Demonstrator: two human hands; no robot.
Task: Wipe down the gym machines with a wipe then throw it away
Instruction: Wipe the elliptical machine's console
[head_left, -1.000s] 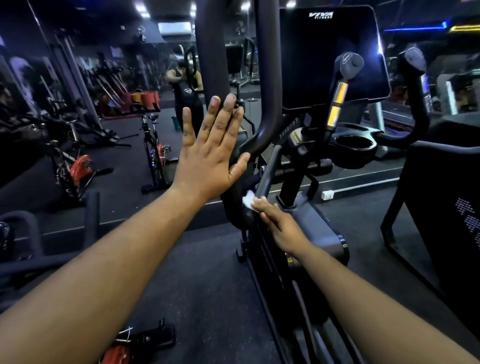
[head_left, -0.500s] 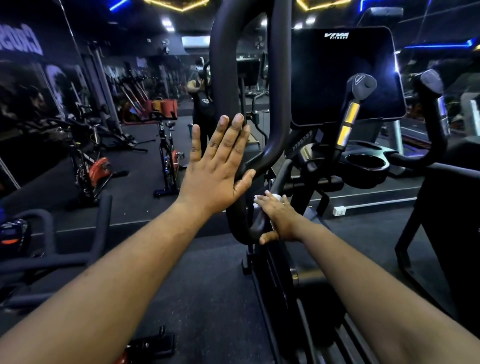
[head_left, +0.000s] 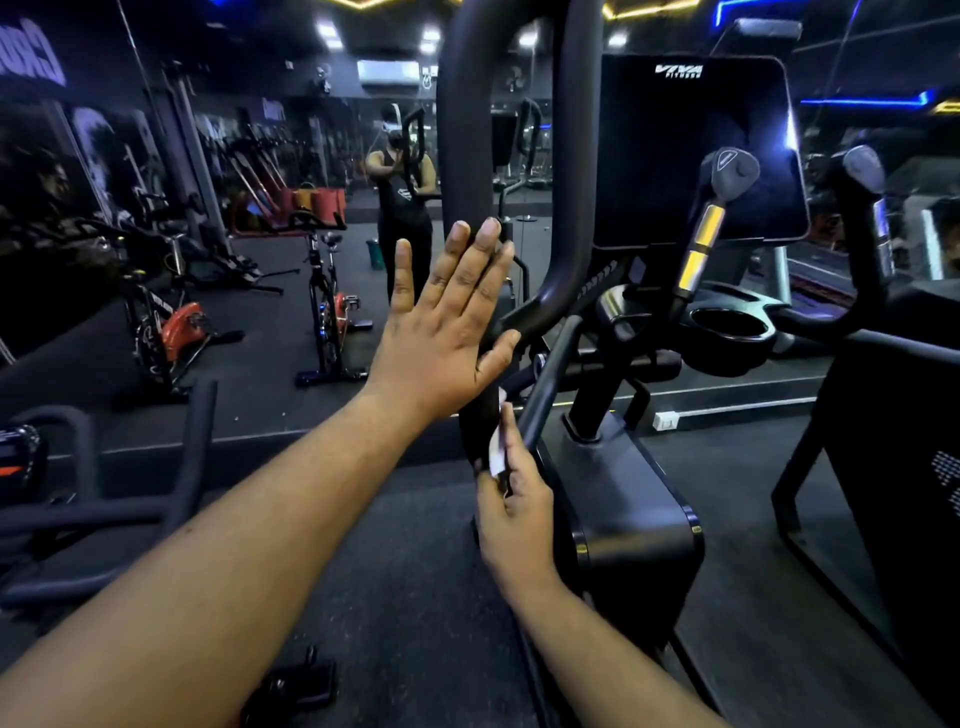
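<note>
A black elliptical machine (head_left: 631, 514) stands right in front of me, with a thick curved handle bar (head_left: 467, 156) rising at centre and a dark console screen (head_left: 691, 150) to the right. My left hand (head_left: 441, 332) is flat against that bar, fingers spread and straight. My right hand (head_left: 511, 509) is lower, pinching a small white wipe (head_left: 497, 449) against the bottom of the same bar, near a thinner black rod (head_left: 550, 374).
A cup holder (head_left: 732, 327) and two short grips with yellow bands sit under the screen. Another dark machine (head_left: 893, 467) stands at the right. Spin bikes (head_left: 327, 317) line the mirrored wall at the left, where a person's reflection shows. Black handles lie low at the left.
My right hand has slid down the bar toward me and turned, so the wipe now shows above my fingers. The left hand has stayed flat on the bar. My view has tilted up.
</note>
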